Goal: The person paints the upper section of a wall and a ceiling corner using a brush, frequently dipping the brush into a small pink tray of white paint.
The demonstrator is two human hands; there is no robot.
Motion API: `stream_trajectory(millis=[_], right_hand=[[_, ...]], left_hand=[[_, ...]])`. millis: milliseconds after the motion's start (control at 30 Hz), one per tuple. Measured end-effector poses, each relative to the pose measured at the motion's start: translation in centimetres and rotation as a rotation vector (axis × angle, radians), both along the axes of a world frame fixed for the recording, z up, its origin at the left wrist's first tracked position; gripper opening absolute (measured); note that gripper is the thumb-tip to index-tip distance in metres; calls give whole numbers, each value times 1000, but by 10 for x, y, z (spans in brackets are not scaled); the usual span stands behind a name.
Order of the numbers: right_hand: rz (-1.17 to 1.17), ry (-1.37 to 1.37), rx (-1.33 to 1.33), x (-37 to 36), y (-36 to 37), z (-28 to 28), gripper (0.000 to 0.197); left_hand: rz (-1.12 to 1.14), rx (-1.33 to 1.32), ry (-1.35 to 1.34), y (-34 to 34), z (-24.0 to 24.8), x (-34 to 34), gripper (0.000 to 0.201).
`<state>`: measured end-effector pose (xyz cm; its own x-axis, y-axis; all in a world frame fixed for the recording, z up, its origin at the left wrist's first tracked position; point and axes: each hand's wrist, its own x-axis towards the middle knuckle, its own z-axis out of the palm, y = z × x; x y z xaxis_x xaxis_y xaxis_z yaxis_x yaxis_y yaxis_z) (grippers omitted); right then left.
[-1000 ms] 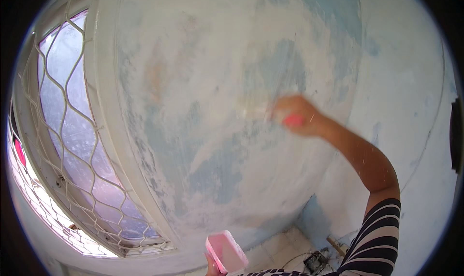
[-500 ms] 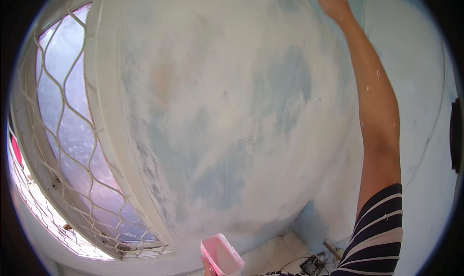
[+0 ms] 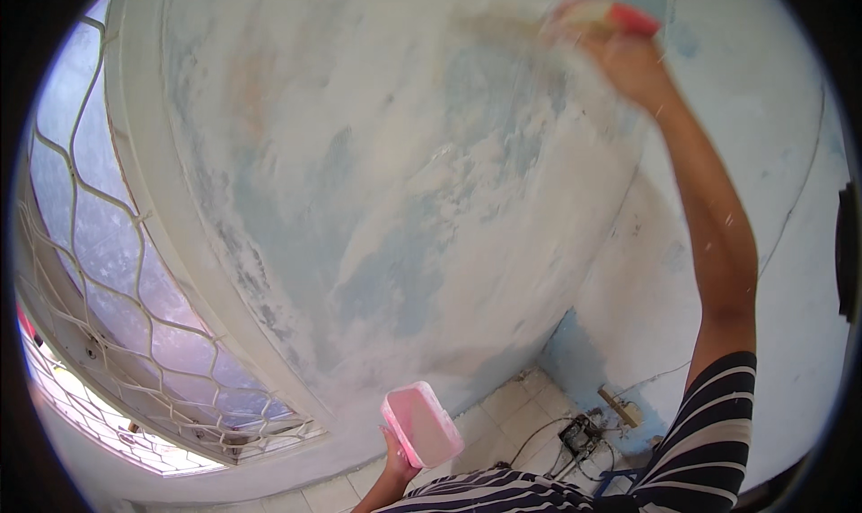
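My right hand (image 3: 633, 68), raised at the upper right, is closed around a paintbrush with a red handle (image 3: 636, 19). Motion smears its tan head against the wall (image 3: 386, 154), which carries streaky white coating over pale blue. Low in the middle, my left hand (image 3: 400, 459) grips a pink rectangular tub (image 3: 411, 419) by its side, with the thumb on its outer wall. The tub is tilted and holds a pale substance. White specks dot my right forearm.
A window with a wavy white metal grille (image 3: 139, 288) fills the left side. Below, by the wall corner, lie a dark device with cables (image 3: 579, 434) and a wooden piece (image 3: 621, 408) near the tiled floor (image 3: 512, 410). A dark object (image 3: 846, 252) sits at the right edge.
My right hand and the paintbrush now appear lower and farther right. The tub and my left hand have come further into view, and the whole view has shifted.
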<state>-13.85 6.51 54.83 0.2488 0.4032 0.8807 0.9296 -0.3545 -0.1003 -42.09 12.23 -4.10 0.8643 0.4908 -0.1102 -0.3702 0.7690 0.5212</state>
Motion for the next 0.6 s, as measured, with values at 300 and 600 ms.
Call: stream_trajectory(millis=[300, 600], right_hand=[[324, -379, 215, 30, -21, -36, 19], [576, 674, 67, -11, -92, -345, 26]], left_hand=[[-7, -1, 57, -13, -3, -2, 96], [-125, -16, -154, -4, -18, 54, 80]])
